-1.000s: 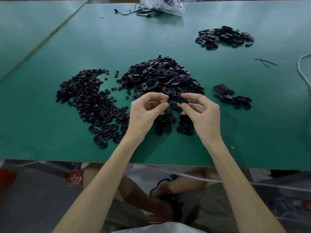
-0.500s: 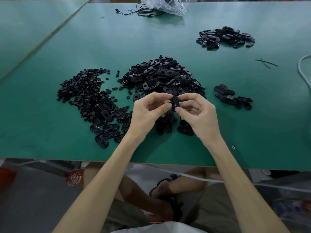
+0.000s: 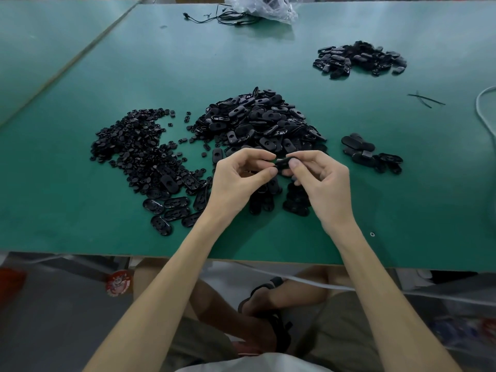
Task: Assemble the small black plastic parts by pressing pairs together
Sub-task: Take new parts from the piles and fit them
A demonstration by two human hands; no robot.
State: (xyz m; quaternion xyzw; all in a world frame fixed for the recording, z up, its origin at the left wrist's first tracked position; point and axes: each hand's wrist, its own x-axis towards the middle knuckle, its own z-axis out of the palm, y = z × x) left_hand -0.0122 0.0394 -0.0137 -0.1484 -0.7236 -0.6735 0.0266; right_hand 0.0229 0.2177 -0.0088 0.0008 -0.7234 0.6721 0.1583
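Note:
Just above the table, my left hand (image 3: 239, 178) and my right hand (image 3: 319, 181) meet fingertip to fingertip. Between them they pinch a small black oval plastic part (image 3: 281, 164); whether it is one piece or two pressed together is hidden by the fingers. Behind the hands lies a big heap of oval black parts (image 3: 257, 122). A heap of smaller round black parts (image 3: 137, 146) spreads out to the left. Several oval parts (image 3: 171, 210) lie loose near my left wrist.
A small group of black parts (image 3: 373, 157) lies right of my hands, and another pile (image 3: 359, 60) sits at the far right. A clear plastic bag (image 3: 265, 6) and black cables (image 3: 228, 17) lie at the far edge. A white cable (image 3: 483, 114) curves at the right.
The hands have closed in on each other around the black part and turned it between the fingertips. The piles have not moved.

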